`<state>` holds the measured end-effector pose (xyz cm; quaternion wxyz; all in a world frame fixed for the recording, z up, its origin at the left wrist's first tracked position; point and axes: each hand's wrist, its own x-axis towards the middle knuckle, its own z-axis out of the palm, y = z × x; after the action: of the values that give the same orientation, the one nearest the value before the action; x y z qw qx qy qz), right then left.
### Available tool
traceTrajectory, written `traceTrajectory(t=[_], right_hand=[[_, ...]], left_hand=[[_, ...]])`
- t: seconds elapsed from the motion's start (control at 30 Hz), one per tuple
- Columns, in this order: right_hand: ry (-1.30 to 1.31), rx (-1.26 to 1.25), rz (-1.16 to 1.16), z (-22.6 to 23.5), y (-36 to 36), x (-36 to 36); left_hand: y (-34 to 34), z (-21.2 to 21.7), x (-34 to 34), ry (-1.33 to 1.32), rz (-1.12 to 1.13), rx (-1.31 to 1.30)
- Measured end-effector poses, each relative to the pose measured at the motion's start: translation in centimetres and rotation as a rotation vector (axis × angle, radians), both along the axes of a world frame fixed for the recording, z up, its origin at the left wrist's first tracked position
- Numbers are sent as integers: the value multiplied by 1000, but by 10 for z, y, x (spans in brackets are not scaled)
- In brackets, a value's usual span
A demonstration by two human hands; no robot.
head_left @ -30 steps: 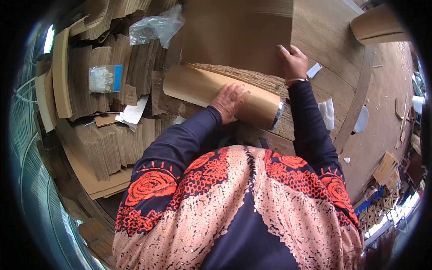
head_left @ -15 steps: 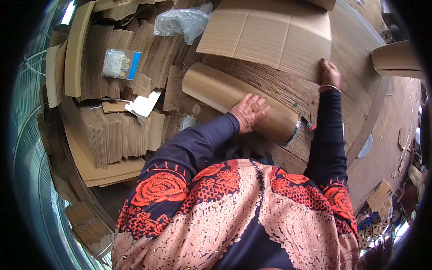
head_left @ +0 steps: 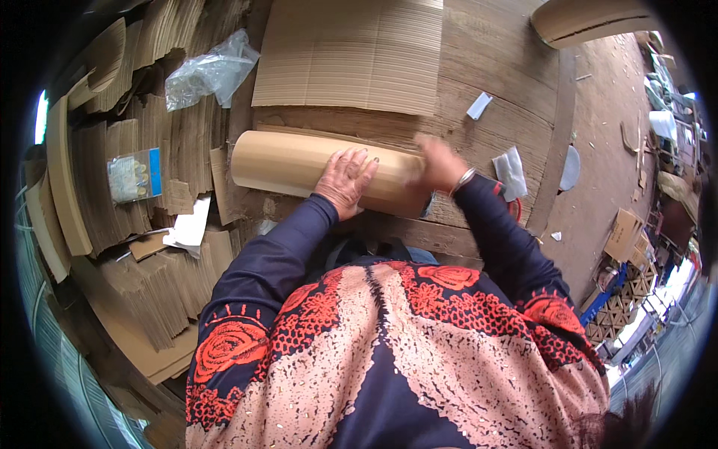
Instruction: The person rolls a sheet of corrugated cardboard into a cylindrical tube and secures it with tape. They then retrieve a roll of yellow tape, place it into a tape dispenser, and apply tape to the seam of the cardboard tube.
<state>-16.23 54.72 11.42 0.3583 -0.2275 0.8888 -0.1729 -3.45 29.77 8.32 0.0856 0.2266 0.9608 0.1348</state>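
Note:
A brown cardboard roll (head_left: pixel 280 161) lies crosswise on the wooden table in front of me. My left hand (head_left: pixel 348 182) rests on top of its middle, fingers stretched over the curved surface. At the roll's right end is my right hand (head_left: pixel 443 166), with a bangle at the wrist. Motion smears its fingers, so their grip is unclear. Just beyond the roll, a flat sheet of corrugated cardboard (head_left: pixel 344 60) lies with faint crease lines across it. Partly covered by my right forearm, a red loop (head_left: pixel 516 209) shows beside a white packet (head_left: pixel 510 172).
Stacks of folded cardboard (head_left: pixel 164 299) crowd the left side. A clear plastic bag (head_left: pixel 213 75) and a small blue-edged packet (head_left: pixel 134 176) lie on them. Another cardboard roll (head_left: pixel 591 22) is at the far right. A small white piece (head_left: pixel 479 105) lies right of the sheet.
My right hand has let go of the cardboard sheet's edge and come over to the roll's right end. My left hand stays on the roll. The whole view has shifted.

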Motion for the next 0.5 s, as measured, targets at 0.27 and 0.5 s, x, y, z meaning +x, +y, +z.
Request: traceTrajectory(t=[0.27, 0.5], right_hand=[[-79, 306, 74, 6, -36, 29], [-162, 321, -18, 5, -29, 43]], left_hand=[[-13, 9, -30, -53, -66, 249], [10, -36, -109, -585, -90, 199]])
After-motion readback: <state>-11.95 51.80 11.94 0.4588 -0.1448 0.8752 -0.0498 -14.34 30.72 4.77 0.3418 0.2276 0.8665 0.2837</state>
